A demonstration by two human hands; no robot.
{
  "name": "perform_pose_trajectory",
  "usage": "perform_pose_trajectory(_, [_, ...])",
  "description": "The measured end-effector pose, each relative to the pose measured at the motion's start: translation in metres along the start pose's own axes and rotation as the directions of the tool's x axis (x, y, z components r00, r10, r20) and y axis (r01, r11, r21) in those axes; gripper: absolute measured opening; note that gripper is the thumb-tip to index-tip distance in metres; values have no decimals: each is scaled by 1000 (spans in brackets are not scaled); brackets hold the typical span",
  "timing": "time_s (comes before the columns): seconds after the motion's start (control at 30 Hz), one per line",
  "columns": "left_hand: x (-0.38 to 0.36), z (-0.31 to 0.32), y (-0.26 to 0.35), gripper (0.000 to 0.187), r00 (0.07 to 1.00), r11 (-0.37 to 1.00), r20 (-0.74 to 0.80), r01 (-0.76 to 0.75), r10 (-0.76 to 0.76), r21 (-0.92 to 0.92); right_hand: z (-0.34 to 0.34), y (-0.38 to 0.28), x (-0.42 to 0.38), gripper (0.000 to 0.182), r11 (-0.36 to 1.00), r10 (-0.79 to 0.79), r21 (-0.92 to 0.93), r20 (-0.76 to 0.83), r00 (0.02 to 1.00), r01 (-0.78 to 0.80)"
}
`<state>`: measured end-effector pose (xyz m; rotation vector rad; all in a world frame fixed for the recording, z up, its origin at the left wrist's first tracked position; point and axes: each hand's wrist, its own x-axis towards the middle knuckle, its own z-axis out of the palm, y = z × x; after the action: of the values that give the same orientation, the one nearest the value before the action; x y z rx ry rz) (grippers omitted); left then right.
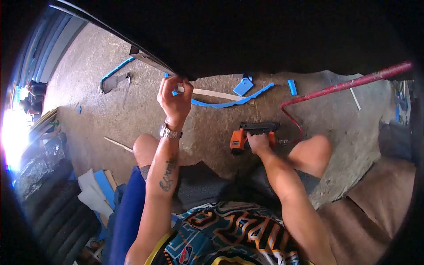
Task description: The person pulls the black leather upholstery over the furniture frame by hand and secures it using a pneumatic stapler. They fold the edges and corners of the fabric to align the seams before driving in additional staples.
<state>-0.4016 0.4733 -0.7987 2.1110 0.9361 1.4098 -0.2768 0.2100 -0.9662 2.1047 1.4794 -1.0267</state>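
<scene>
My left hand [175, 100], with a metal watch at the wrist, is raised to the lower edge of a large black fabric-covered piece [247, 35]. Its fingers are closed in a pinch on that dark fabric edge. Lower and to the right, my right hand [259, 144] is wrapped round the grip of an orange and black staple gun [238, 139]. The tool is held above the floor between my knees, apart from the black piece. A red hose [344, 86] comes in from the right and bends down close to the tool.
Blue foam strips [229, 104] and a small blue foam block [243, 87] lie on the concrete floor [207, 137]. Thin light strips [118, 143] are scattered about. Brown fabric [375, 194] spreads at lower right; grey and blue offcuts [95, 192] lie at lower left.
</scene>
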Motion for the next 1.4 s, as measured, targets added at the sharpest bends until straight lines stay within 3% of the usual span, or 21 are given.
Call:
perform_pose_trajectory(0.27, [12,-16,-6,21,981,999,187,-47,48,-7,45,24,18,69,994,2,-111,-143,990,-18])
perform_pose_trajectory(0.3, [17,-16,-4,25,976,993,198,105,-92,-60,55,28,21,74,995,-7,-103,-191,982,-13])
perform_pose_trajectory(0.4, [19,-10,-30,36,977,990,208,-16,46,-143,106,47,53,81,977,-83,-213,-455,887,-18])
perform_pose_trajectory(0.47, [16,-15,-21,40,984,991,163,-46,66,-123,86,50,43,77,978,-75,-207,-217,973,30])
perform_pose_trajectory(0.5, [21,-16,-14,46,989,991,131,-50,66,-123,151,75,90,75,994,0,-105,-367,930,-41])
perform_pose_trajectory(0.53, [29,-19,-12,58,996,979,69,-48,63,-198,69,56,36,77,998,-63,-9,-71,995,63])
perform_pose_trajectory(0.6, [56,-28,5,96,997,937,74,40,-15,-347,40,46,22,81,1000,-18,-2,122,992,18])
perform_pose_trajectory(0.7, [124,-55,84,96,993,823,68,-40,95,-566,30,22,1,90,995,-18,103,8,1000,17])
perform_pose_trajectory(0.8, [202,-86,168,89,986,855,-37,-159,162,-493,-8,-2,-75,87,931,-88,338,-164,983,140])
perform_pose_trajectory(0.87, [252,-103,215,89,978,866,-82,-206,190,-455,-37,-3,-104,70,658,-243,677,-223,944,329])
perform_pose_trajectory(0.93, [289,-122,259,89,979,864,-94,-205,183,-460,-186,-55,-221,55,499,-177,773,-352,919,392])
perform_pose_trajectory(0.97, [306,-129,278,89,982,856,-92,-190,167,-481,-284,-78,-289,49,615,-179,671,-393,902,414])
perform_pose_trajectory(1.0, [317,-140,294,89,989,875,-67,-148,132,-460,-336,-89,-329,45,509,-170,623,-603,779,594])
perform_pose_trajectory(1.03, [317,-134,285,89,991,840,-62,-131,115,-527,-416,-98,-379,41,597,-121,697,-410,904,396])
perform_pose_trajectory(1.07, [315,-130,277,90,998,808,10,-40,56,-587,-481,-110,-424,39,468,-209,350,-848,487,811])
perform_pose_trajectory(1.1, [313,-138,281,91,997,767,82,60,-9,-639,-544,-118,-468,38,504,-265,41,-944,199,863])
perform_pose_trajectory(1.17, [312,-157,308,103,971,727,183,238,-156,-644,-635,-122,-516,47,512,-371,-291,-923,-97,808])
perform_pose_trajectory(1.23, [351,-194,352,112,988,801,125,144,-87,-582,-716,-127,-548,65,586,-468,-544,-832,-297,601])
perform_pose_trajectory(1.3, [386,-203,369,117,989,834,135,129,-67,-536,-769,-133,-563,94,740,-587,-519,-809,35,429])
perform_pose_trajectory(1.37, [408,-205,367,117,995,907,95,4,40,-422,-794,-139,-546,97,789,-596,-472,-744,303,393])
perform_pose_trajectory(1.4, [411,-203,365,117,995,903,90,5,37,-429,-796,-142,-541,97,797,-594,-491,-743,309,350])
